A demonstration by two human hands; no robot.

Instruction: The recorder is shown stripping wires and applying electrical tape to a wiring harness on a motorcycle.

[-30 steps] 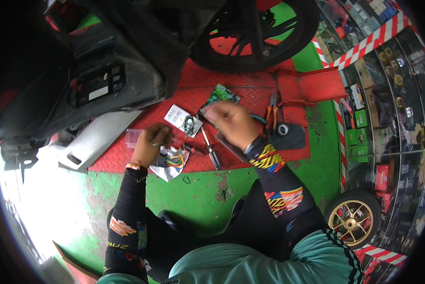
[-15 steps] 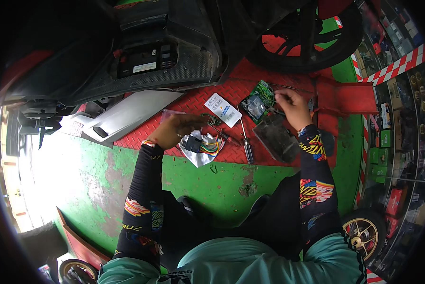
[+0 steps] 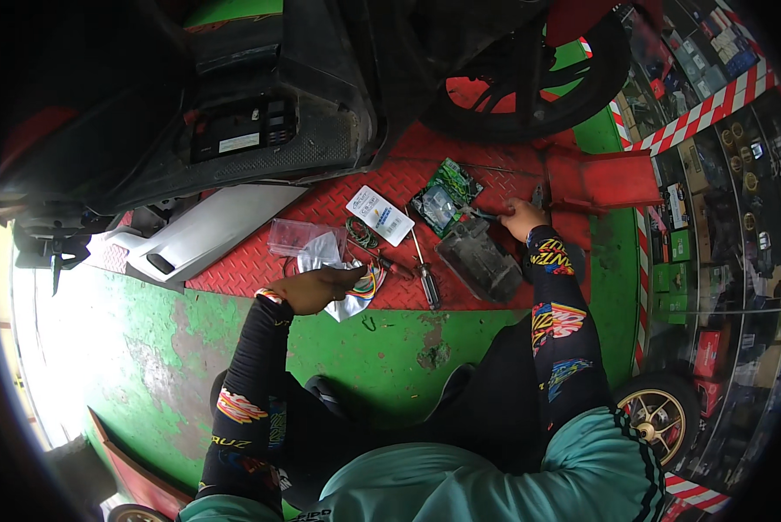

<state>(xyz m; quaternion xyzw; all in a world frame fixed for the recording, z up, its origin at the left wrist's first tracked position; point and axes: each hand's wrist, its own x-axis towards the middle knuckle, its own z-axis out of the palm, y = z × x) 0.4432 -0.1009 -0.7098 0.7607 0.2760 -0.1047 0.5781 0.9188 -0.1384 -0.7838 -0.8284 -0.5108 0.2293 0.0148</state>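
Near frame centre, the left grip [image 3: 315, 290], fingers outstretched, overlaps the coloured wires [image 3: 374, 283]; right of centre, the right grip [image 3: 523, 218] curls beside the dark box [image 3: 479, 261] (what either holds, I cannot tell). A careless sweep could snag wires or roll the screwdriver [image 3: 430, 287].

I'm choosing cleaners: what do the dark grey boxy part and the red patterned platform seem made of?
Dark grey boxy part: probably moulded plastic, matte and dusty, judging by its rounded corners. Red patterned platform: likely painted metal, given its raised tread and scuffed coat.
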